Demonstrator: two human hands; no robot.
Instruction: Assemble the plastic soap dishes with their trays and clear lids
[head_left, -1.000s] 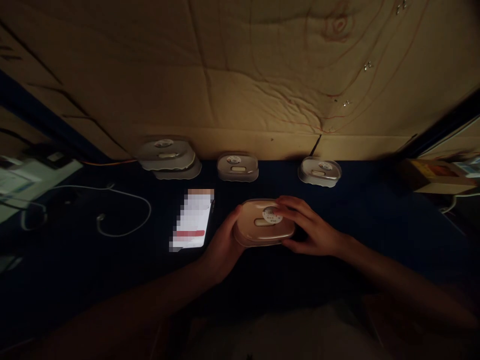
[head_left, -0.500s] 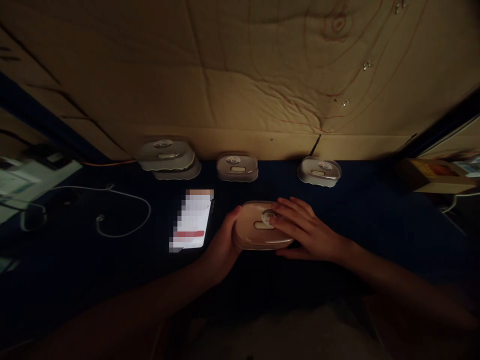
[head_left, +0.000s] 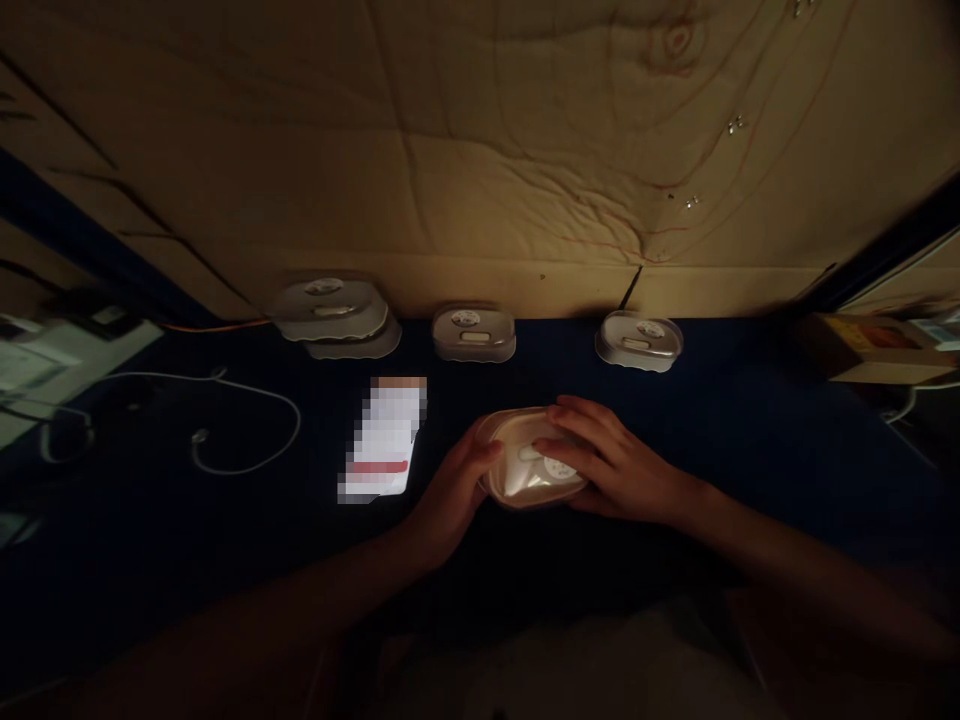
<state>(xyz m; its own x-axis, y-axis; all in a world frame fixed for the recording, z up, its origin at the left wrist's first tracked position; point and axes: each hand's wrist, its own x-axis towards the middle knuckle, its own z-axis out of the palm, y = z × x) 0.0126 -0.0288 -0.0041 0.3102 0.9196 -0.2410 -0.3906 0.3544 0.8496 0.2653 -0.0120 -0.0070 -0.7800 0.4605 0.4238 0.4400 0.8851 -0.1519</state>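
An oval lidded container (head_left: 517, 475) with a clear, shiny lid and a round white sticker is held between both hands at the front middle. My left hand (head_left: 457, 490) grips its left side, the thumb resting on the lid's edge. My right hand (head_left: 611, 460) holds the right side, its fingers reaching over the lid near the sticker. The underside of the container is hidden. To the left of my left hand lies a phone (head_left: 386, 440) with a lit, pixelated screen.
Along the back stand stacked containers (head_left: 334, 315), a middle container (head_left: 474, 335) and a right container (head_left: 639, 342). A white cable (head_left: 296, 420) curls on the dark blue table (head_left: 735, 420). Behind rises a cardboard panel (head_left: 487, 200); a cardboard box (head_left: 862, 350) sits far right.
The held container has tilted and turned, its sticker shifting right and down, with glare now on the lid. My left thumb has moved onto the lid.
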